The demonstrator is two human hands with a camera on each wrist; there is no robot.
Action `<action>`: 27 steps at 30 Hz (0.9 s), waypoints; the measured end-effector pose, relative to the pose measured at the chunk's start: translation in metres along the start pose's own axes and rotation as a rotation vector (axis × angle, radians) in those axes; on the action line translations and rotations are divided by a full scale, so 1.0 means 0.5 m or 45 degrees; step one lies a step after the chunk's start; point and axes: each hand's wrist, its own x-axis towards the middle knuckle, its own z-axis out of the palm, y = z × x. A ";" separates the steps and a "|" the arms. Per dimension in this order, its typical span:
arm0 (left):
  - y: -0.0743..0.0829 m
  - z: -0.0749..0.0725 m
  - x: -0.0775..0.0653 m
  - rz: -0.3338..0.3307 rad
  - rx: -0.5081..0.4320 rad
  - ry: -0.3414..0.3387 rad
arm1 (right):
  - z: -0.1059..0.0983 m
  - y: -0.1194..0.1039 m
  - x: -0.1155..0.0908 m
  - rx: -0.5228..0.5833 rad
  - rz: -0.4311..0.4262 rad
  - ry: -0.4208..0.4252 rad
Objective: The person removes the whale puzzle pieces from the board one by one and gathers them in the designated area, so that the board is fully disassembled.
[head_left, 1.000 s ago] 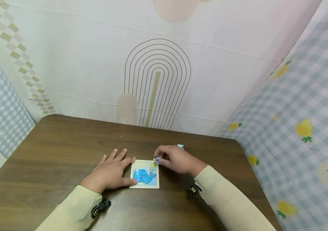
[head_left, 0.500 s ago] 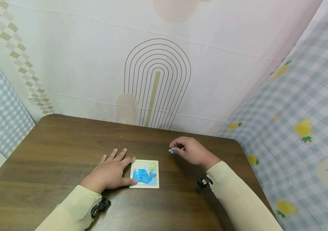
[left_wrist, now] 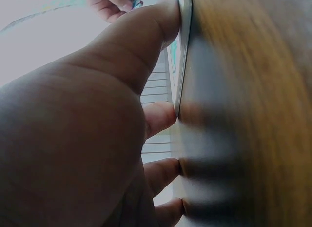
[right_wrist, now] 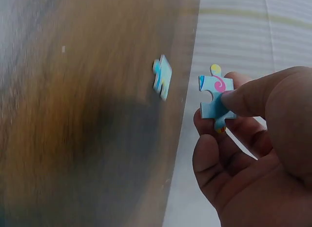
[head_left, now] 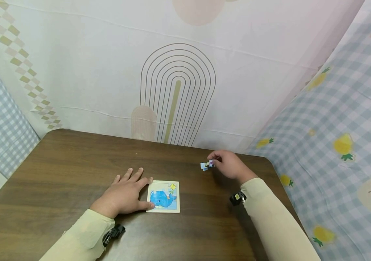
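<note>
A jigsaw piece (right_wrist: 210,109), light blue with a pink swirl and yellow knobs, is pinched between the thumb and fingers of my right hand (head_left: 229,165). Close beside it a second light-blue jigsaw piece (head_left: 203,166) lies on the table; it shows in the right wrist view too. Near the table's middle sits a square puzzle board (head_left: 163,196) with a pale frame, a blue whale and a yellow sun. My left hand (head_left: 123,194) lies spread at the board's left side, thumb on its lower left edge and index fingertip at the upper left corner.
The brown wooden table (head_left: 84,163) runs back to a white patterned cloth (head_left: 107,72). On the right hangs a blue checked cloth (head_left: 329,137) with yellow fruit prints. A black wrist camera (head_left: 237,198) is strapped at the right sleeve.
My right hand has moved from the board's upper right corner away to the right and back, still pinching the jigsaw piece. The lying piece is uncovered. My left hand has stayed put.
</note>
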 end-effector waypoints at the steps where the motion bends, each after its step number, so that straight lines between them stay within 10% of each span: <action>1: 0.000 0.000 0.000 0.002 0.000 0.000 | -0.001 0.008 0.001 0.000 0.017 0.000; 27: 0.000 -0.002 0.000 0.004 0.001 -0.013 | 0.031 0.077 0.035 -0.011 0.213 -0.050</action>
